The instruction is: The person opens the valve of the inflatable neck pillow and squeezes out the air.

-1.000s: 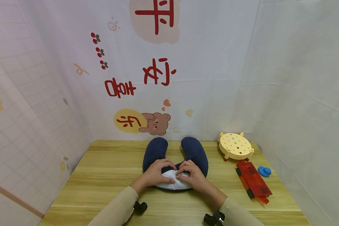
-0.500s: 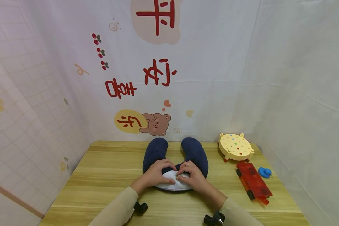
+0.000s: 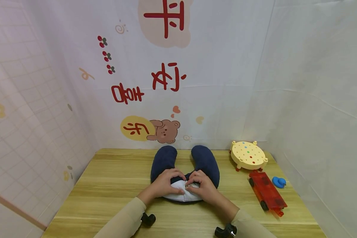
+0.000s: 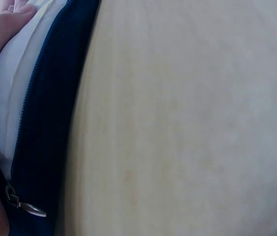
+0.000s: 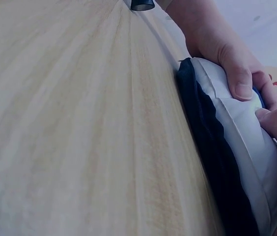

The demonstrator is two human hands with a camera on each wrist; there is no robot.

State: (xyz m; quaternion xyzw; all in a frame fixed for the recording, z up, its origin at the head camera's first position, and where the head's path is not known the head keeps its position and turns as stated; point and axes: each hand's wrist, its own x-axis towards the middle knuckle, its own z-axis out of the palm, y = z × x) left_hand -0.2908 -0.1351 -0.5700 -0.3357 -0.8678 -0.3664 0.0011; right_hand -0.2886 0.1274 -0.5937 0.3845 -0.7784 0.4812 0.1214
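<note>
Head: L hand (image 3: 166,182) & R hand (image 3: 203,186) both pinch white inner (image 3: 178,184) of navy neck pillow (image 3: 163,161), directly under grip; table (image 3: 119,173) runs L of grip to its edge; red car (image 3: 267,191) R, well apart. L wrist: zip edge (image 4: 25,101) beside L hand, zip pull (image 4: 33,210) nr palm side. R wrist: thumbs (image 5: 240,83) nr each other, apart; navy rim (image 5: 216,147) betw. grip & table.

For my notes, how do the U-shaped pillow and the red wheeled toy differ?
The pillow is navy and white; the wheeled toy is translucent red with black wheels. The pillow curves in a U; the toy is straight and narrow. The left hand and right hand are on the pillow; neither touches the toy. Both rest on the wooden table.
</note>
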